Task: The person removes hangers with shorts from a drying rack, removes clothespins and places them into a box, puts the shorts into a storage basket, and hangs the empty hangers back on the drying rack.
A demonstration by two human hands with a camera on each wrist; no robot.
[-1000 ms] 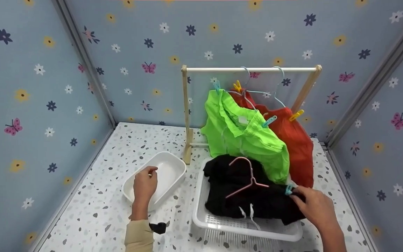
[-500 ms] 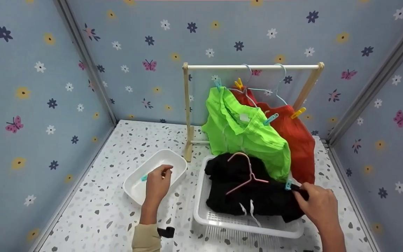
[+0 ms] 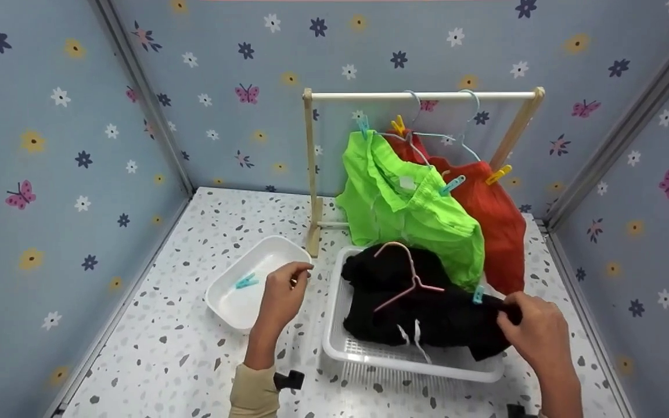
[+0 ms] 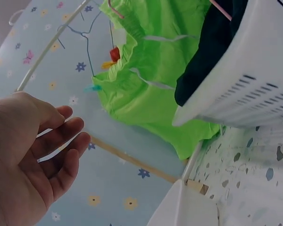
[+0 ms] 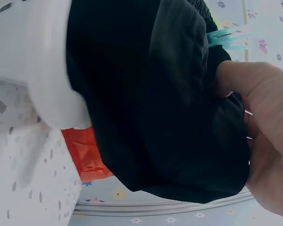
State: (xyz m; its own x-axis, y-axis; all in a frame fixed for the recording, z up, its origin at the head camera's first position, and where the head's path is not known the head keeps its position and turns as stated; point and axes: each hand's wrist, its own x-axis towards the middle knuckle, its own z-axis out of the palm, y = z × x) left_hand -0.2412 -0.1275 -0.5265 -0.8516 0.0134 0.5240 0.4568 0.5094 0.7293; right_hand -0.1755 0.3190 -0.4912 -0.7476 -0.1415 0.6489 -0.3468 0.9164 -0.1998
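Black shorts with white drawstrings lie over a white basket. My right hand pinches their right edge between thumb and fingers; the right wrist view shows the thumb on the dark cloth. A teal clothespin is clipped to the shorts beside that hand. On top of the shorts lies a pink hanger. My left hand hovers by the right side of a white tray, its fingers loosely curled around nothing. Another teal clothespin lies in the tray.
Behind the basket stands a wooden rack with a white rod. Green shorts and a red garment hang from it on light blue hangers, held by clothespins. Patterned panels enclose the speckled table.
My left hand has moved right, away from over the tray, uncovering the clothespin in it. The right hand keeps its grip on the black shorts, slightly farther from the clipped clothespin. The view has tilted down.
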